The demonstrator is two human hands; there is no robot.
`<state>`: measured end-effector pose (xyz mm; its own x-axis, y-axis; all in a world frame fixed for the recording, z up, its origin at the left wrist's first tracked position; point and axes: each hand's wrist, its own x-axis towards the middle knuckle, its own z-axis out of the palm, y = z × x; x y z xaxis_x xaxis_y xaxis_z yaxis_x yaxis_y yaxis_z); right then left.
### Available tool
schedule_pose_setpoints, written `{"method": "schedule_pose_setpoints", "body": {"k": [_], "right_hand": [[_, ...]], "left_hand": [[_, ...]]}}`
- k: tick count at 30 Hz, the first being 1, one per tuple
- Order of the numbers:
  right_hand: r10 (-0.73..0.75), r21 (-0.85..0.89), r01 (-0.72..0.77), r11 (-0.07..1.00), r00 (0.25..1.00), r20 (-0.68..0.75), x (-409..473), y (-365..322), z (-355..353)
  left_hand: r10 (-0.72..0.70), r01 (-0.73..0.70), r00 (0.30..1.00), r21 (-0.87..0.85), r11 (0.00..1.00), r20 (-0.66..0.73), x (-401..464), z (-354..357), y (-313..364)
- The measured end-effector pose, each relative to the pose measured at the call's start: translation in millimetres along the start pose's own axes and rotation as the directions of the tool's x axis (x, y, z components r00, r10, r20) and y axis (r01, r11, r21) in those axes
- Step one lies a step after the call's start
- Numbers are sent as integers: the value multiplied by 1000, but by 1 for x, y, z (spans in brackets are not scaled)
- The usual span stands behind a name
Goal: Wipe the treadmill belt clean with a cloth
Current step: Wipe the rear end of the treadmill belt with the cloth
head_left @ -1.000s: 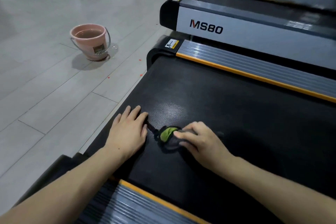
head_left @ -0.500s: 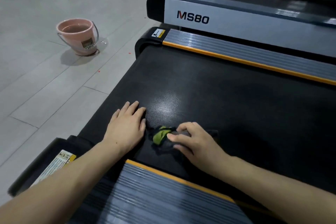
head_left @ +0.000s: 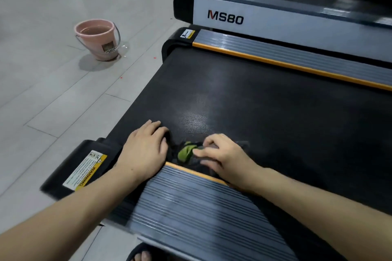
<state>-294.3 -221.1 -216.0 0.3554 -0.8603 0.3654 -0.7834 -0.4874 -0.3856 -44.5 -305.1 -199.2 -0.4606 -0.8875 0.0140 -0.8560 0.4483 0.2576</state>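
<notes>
Right hand (head_left: 220, 154) is on the cloth (head_left: 186, 152), fingers bent and bunched over it, pinching it down against the belt (head_left: 265, 108). The cloth is dark with a green patch poking out just left of the fingertips — it sits at the near edge of the belt, touching the orange strip of the near rail (head_left: 191, 207). The rest of the cloth is so dark against the belt that I can't tell its outline.

Left hand (head_left: 146, 148) is just beside it on the left, palm down on the belt, holding nothing. Its fingers lie together and point away, with the tips curling down a bit onto the surface. The wrist crosses the rail's corner. The two hands are close but not touching.

Going outward — a dull shiny spot shows on the belt just past the hands. The near rail is ribbed grey, and at its left end there's a black end cap with a yellow warning label (head_left: 84, 171). The far rail (head_left: 297, 57) looks the same, grey with an orange edge and a small sticker at its end.

Beyond that sits another treadmill (head_left: 275, 17) marked MS80, with one more behind it.

Off to the left on the tile floor (head_left: 42, 91), well apart from the belt, is a pink bucket (head_left: 97, 40) with a metal handle and what looks like water in it. A sandalled foot (head_left: 140, 254) peeks in at the bottom edge.
</notes>
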Motion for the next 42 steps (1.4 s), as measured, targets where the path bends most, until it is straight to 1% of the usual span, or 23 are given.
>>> {"method": "schedule_pose_setpoints", "body": {"k": [3,5,6,7,9,10,11,12,14,16,17,20,22,25,26,27,29,31,33,36,38,40,42], "right_hand": [[-152,-22,155,988,982,113,13,20,-8],[-125,-117,135,984,988,89,43,45,-2],[-50,-155,51,987,999,10,61,55,2],[68,-170,-82,982,994,-83,77,64,8],[326,-136,-358,924,921,-213,101,68,17],[384,-117,-418,901,893,-233,106,64,20],[386,-103,-415,904,895,-225,104,56,22],[337,-83,-356,931,923,-188,96,45,20],[109,-28,-110,994,993,-37,65,24,9],[-113,23,112,993,988,104,34,11,1],[-167,28,165,986,978,126,29,11,0],[-170,-29,175,984,978,121,58,21,12],[-118,-64,120,991,992,42,100,32,32],[170,-90,-182,979,978,-123,162,41,50],[248,-87,-261,961,959,-135,172,39,53],[272,-85,-284,955,953,-130,174,36,55],[182,-70,-188,980,979,-89,153,23,49],[-6,-13,6,1000,1000,22,113,12,37],[-159,42,155,987,981,112,82,7,30],[-214,25,213,977,968,133,101,15,34],[-154,-17,156,988,985,82,147,22,53],[48,-58,-49,997,999,-20,201,23,69],[230,-57,-232,971,973,-31,230,15,80]], "left_hand": [[-6,6,1000,-19,1000,-7,1,-1,1],[-6,5,1000,-31,1000,-24,-1,-1,2],[-3,2,1000,-37,999,-26,-2,-2,2],[0,0,1000,-36,999,-20,-2,-3,1],[-6,6,1000,-15,1000,2,-2,-6,-3],[-14,14,1000,5,1000,0,-1,-9,-8],[-29,29,1000,19,999,-8,0,-12,-15],[-49,50,999,22,999,-20,1,-15,-21],[-88,88,995,16,996,-43,2,-22,-35],[-117,118,991,21,993,-61,0,-26,-48],[-128,130,989,27,991,-70,-1,-28,-53],[-153,156,985,30,987,-78,-6,-31,-61],[-166,168,983,19,986,-76,-9,-30,-64],[-165,166,985,31,986,-56,-13,-27,-63],[-164,165,985,31,986,-54,-14,-26,-63],[-167,169,984,27,985,-55,-14,-26,-63],[-172,174,984,28,984,-48,-14,-28,-66],[-168,170,984,45,984,-51,-14,-29,-71],[-184,186,981,32,982,-62,-11,-33,-79],[-203,205,976,30,978,-73,-13,-37,-88],[-216,218,973,24,976,-78,-13,-38,-91],[-231,233,971,20,972,-60,-14,-36,-91],[-233,235,971,31,971,-49,-16,-33,-91]]}}
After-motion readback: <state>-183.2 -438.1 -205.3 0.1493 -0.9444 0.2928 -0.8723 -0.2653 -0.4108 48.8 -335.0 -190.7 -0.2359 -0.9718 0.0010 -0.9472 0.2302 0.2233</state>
